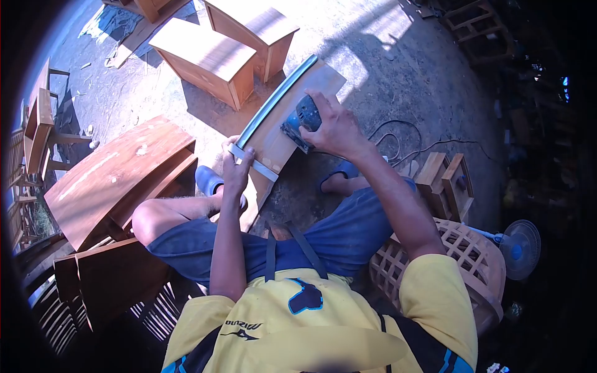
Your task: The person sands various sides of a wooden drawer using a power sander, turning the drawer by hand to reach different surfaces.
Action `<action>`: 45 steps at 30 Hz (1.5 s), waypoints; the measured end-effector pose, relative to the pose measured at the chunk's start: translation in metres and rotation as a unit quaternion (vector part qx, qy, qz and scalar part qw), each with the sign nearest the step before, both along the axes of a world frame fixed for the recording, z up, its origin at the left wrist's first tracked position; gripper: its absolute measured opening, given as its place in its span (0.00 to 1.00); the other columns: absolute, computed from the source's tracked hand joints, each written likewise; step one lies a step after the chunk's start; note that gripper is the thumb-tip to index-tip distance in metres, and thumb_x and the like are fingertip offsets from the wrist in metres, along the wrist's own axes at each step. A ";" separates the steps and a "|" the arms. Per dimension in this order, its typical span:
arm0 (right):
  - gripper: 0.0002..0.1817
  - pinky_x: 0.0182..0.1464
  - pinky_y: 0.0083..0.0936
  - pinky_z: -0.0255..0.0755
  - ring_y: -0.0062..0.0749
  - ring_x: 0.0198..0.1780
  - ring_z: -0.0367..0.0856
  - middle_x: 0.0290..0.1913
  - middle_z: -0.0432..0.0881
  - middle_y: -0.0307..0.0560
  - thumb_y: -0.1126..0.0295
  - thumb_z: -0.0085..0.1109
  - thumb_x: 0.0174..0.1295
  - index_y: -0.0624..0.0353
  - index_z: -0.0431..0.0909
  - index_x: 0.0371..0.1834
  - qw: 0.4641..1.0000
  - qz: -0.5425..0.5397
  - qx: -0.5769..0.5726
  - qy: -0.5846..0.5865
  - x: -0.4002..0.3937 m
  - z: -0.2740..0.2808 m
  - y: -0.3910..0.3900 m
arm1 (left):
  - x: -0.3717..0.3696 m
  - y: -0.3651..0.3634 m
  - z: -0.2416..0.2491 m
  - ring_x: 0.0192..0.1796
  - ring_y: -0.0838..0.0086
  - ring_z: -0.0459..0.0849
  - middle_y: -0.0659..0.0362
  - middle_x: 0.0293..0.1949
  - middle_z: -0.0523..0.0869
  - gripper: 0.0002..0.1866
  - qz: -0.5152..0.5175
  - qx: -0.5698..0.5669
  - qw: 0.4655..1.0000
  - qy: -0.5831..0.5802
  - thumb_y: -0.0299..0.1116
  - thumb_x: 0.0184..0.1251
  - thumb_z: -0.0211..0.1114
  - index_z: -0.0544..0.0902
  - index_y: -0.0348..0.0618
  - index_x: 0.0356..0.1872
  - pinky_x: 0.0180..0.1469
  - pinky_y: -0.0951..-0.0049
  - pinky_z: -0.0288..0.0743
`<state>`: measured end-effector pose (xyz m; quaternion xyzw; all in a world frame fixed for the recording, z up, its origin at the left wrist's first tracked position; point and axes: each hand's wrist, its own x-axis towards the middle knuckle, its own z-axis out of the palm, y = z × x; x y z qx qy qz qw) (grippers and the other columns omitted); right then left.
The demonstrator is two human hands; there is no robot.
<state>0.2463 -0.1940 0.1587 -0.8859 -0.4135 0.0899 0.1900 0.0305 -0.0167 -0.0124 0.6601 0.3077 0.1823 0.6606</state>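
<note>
Head view, looking down over my own lap; I am seated on the dirt ground (385,56), knees apart.

Right hand (336,127): fingers spread and curled over a blue-grey power sander (301,121), palm pressing on top. The sander sits flat on a curved wooden panel (280,133), toward the panel's 1 o'clock end.

Left hand (236,165): closed around the near edge of the panel at about 7 o'clock from the sander, thumb and fingers pinching where a pale strip (255,163) crosses the board. A grey curved edge band (273,102) runs along the panel's left side, from the left hand up toward 12 o'clock.

The panel is tilted, its near end resting between my legs and its far end pointing to 1 o'clock. Blue sandals (208,179) show on both sides of it.

Surroundings: two small wooden cabinets (211,59) at 11 o'clock, a larger curved-front cabinet (118,177) on its side at 9 o'clock, a lattice basket (472,255) at 4 o'clock with a small fan (519,247) just beyond. A black cord (398,140) trails on the ground at 2 o'clock.
</note>
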 end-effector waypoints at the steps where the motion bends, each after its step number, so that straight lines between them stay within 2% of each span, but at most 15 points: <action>1: 0.47 0.55 0.58 0.85 0.73 0.49 0.88 0.55 0.80 0.66 0.54 0.77 0.57 0.43 0.64 0.80 0.999 0.025 -0.032 0.016 -0.021 0.014 0.003 | 0.000 0.004 -0.001 0.59 0.70 0.81 0.54 0.58 0.79 0.24 -0.006 -0.014 1.000 0.011 0.35 0.75 0.71 0.76 0.34 0.65 0.62 0.67 0.78; 3: 0.47 0.56 0.57 0.85 0.74 0.50 0.88 0.56 0.79 0.66 0.53 0.78 0.57 0.41 0.64 0.80 0.997 0.062 -0.037 0.022 -0.031 0.010 0.005 | -0.001 0.000 0.025 0.55 0.73 0.82 0.56 0.55 0.79 0.23 -0.023 -0.055 0.998 0.008 0.34 0.76 0.70 0.77 0.35 0.65 0.58 0.70 0.79; 6: 0.46 0.56 0.57 0.85 0.72 0.52 0.88 0.59 0.79 0.66 0.53 0.78 0.57 0.41 0.65 0.79 0.999 0.022 -0.043 0.010 0.003 0.009 0.007 | -0.001 0.004 0.010 0.50 0.75 0.83 0.59 0.50 0.80 0.23 -0.014 -0.012 1.000 0.014 0.33 0.76 0.70 0.75 0.37 0.66 0.55 0.73 0.79; 10: 0.44 0.58 0.54 0.84 0.67 0.55 0.88 0.59 0.85 0.62 0.50 0.77 0.56 0.42 0.69 0.76 0.998 -0.025 -0.017 -0.063 0.106 -0.011 0.000 | 0.001 0.001 0.023 0.50 0.76 0.82 0.59 0.50 0.79 0.24 -0.014 -0.045 0.999 0.012 0.34 0.77 0.70 0.73 0.38 0.66 0.54 0.72 0.79; 11: 0.44 0.59 0.52 0.83 0.65 0.55 0.89 0.55 0.88 0.61 0.48 0.77 0.56 0.43 0.69 0.76 0.996 -0.030 0.011 -0.082 0.135 -0.017 -0.004 | 0.001 0.000 0.021 0.51 0.75 0.82 0.58 0.51 0.78 0.24 -0.015 -0.050 0.999 0.008 0.34 0.77 0.70 0.72 0.38 0.66 0.54 0.71 0.79; 12: 0.45 0.63 0.54 0.82 0.65 0.57 0.88 0.55 0.87 0.67 0.46 0.75 0.55 0.44 0.68 0.76 0.996 -0.058 -0.013 -0.060 0.159 -0.015 -0.005 | 0.000 0.000 0.020 0.52 0.75 0.82 0.57 0.53 0.77 0.24 -0.016 -0.055 0.998 0.004 0.34 0.77 0.69 0.72 0.38 0.66 0.55 0.71 0.79; 15: 0.45 0.63 0.55 0.81 0.66 0.57 0.88 0.55 0.86 0.67 0.45 0.76 0.55 0.44 0.68 0.75 0.995 -0.085 -0.008 -0.055 0.187 -0.022 -0.007 | 0.001 -0.002 0.011 0.53 0.75 0.81 0.57 0.54 0.76 0.23 -0.003 -0.027 1.000 -0.009 0.35 0.77 0.69 0.72 0.38 0.66 0.56 0.70 0.78; 17: 0.44 0.63 0.55 0.81 0.67 0.56 0.88 0.55 0.86 0.68 0.46 0.75 0.56 0.45 0.68 0.75 0.996 -0.074 -0.014 -0.055 0.150 -0.015 -0.002 | 0.001 -0.002 0.011 0.52 0.75 0.80 0.57 0.53 0.76 0.23 0.001 -0.040 0.999 -0.011 0.36 0.78 0.68 0.72 0.38 0.66 0.57 0.70 0.78; 19: 0.45 0.58 0.55 0.83 0.66 0.54 0.89 0.53 0.88 0.63 0.51 0.77 0.56 0.44 0.67 0.77 0.996 -0.052 -0.008 -0.069 0.090 -0.011 0.006 | 0.002 0.000 0.009 0.52 0.75 0.80 0.58 0.52 0.76 0.22 -0.001 -0.034 0.999 -0.025 0.36 0.79 0.68 0.72 0.39 0.65 0.56 0.70 0.78; 23: 0.44 0.54 0.58 0.85 0.72 0.50 0.88 0.54 0.81 0.65 0.54 0.77 0.57 0.44 0.67 0.78 0.999 0.022 -0.028 0.032 -0.030 0.011 0.007 | 0.002 0.000 0.015 0.51 0.75 0.80 0.59 0.50 0.77 0.22 0.001 -0.036 0.999 -0.020 0.36 0.79 0.68 0.72 0.39 0.66 0.55 0.70 0.78; 27: 0.44 0.56 0.58 0.85 0.71 0.52 0.88 0.54 0.81 0.65 0.54 0.77 0.57 0.43 0.67 0.78 0.997 0.045 -0.051 0.038 -0.024 0.017 0.014 | 0.001 0.002 0.014 0.47 0.76 0.81 0.58 0.49 0.78 0.22 -0.015 -0.015 1.000 -0.009 0.36 0.80 0.67 0.71 0.40 0.66 0.53 0.70 0.78; 29: 0.45 0.57 0.57 0.84 0.69 0.54 0.88 0.55 0.83 0.64 0.53 0.77 0.57 0.42 0.66 0.79 0.999 0.003 -0.042 -0.010 0.021 0.012 0.023 | 0.000 0.001 0.017 0.48 0.76 0.81 0.58 0.50 0.78 0.22 -0.013 -0.027 0.999 -0.014 0.37 0.80 0.67 0.71 0.39 0.66 0.53 0.70 0.78; 36: 0.47 0.66 0.56 0.80 0.66 0.63 0.85 0.62 0.83 0.65 0.46 0.76 0.56 0.40 0.66 0.79 0.999 0.003 -0.014 -0.053 0.171 -0.012 0.029 | 0.001 0.000 0.007 0.49 0.75 0.81 0.58 0.48 0.79 0.23 -0.003 -0.038 0.999 -0.023 0.37 0.78 0.67 0.71 0.40 0.66 0.54 0.69 0.78; 39: 0.46 0.66 0.55 0.79 0.66 0.63 0.85 0.63 0.84 0.64 0.46 0.76 0.55 0.40 0.67 0.79 0.998 0.024 -0.016 -0.050 0.167 -0.011 0.031 | 0.002 0.000 0.009 0.49 0.74 0.81 0.57 0.47 0.80 0.24 0.000 -0.037 0.999 -0.019 0.38 0.78 0.67 0.70 0.40 0.66 0.55 0.69 0.78; 45: 0.45 0.62 0.56 0.82 0.67 0.59 0.86 0.58 0.83 0.65 0.50 0.76 0.57 0.40 0.66 0.79 0.999 0.035 -0.018 -0.029 0.061 0.000 0.043 | 0.001 -0.001 0.014 0.50 0.74 0.82 0.56 0.48 0.81 0.26 -0.010 -0.035 0.999 -0.032 0.45 0.81 0.67 0.70 0.41 0.67 0.56 0.69 0.77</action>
